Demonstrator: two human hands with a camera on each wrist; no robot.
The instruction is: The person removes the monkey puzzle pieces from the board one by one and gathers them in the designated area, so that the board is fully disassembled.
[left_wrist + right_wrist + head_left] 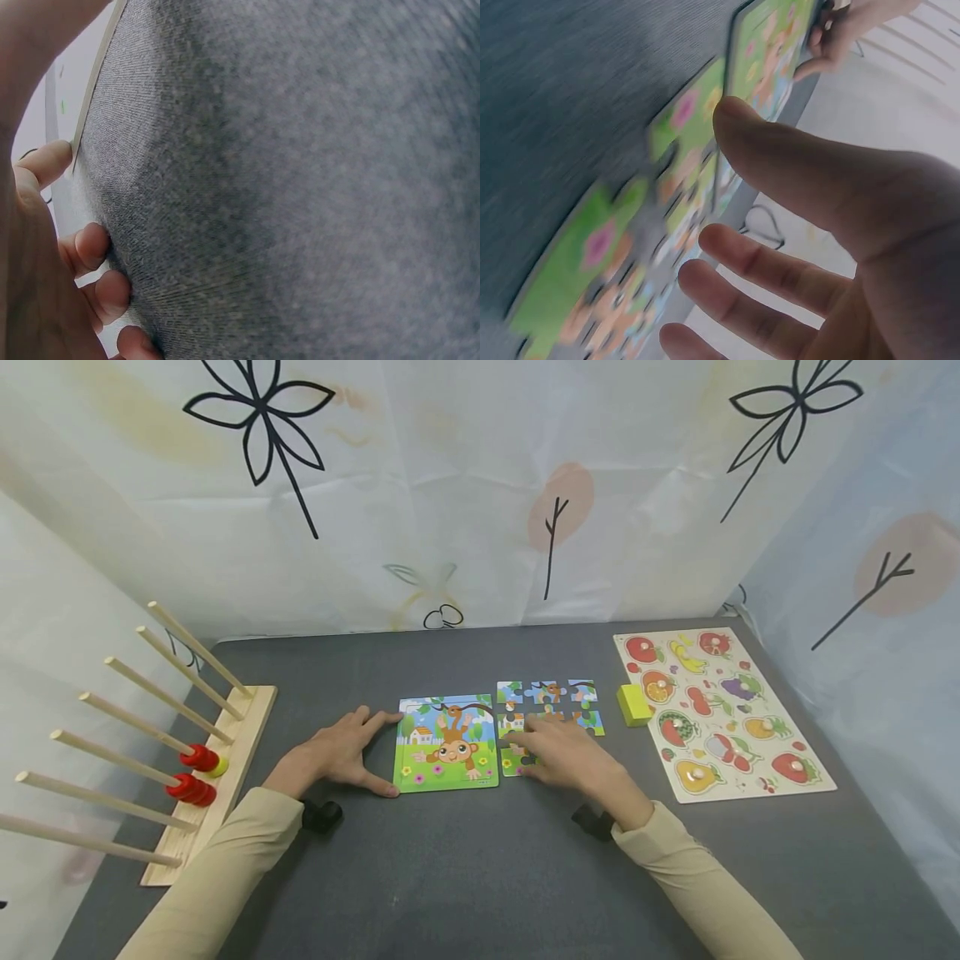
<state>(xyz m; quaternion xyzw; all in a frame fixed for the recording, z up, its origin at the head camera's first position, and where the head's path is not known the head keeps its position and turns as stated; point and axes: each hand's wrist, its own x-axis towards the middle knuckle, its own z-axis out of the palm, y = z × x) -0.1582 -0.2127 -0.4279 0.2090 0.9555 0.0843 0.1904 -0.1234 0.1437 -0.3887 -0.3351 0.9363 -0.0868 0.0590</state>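
Observation:
A square picture board (447, 752) with a cartoon monkey lies flat on the dark table. My left hand (341, 752) spreads along its left side, thumb near the lower corner and index finger near the upper one. In the left wrist view a fingertip (54, 161) meets the board's edge. Right of the board lie several jigsaw pieces (583, 692), spaced slightly apart in rows. My right hand (567, 756) hovers over them with fingers extended, covering some. In the right wrist view its thumb (742, 124) overlaps the board's near edge, and loose pieces (592, 255) lie beside the fingers.
A yellow block (634, 705) stands between the jigsaw pieces and a fruit-picture board (727, 710) at the right. On the left is a wooden peg rack (251, 718) with slanting rods and red rings (191, 789). Patterned cloth walls (450, 485) enclose the table.

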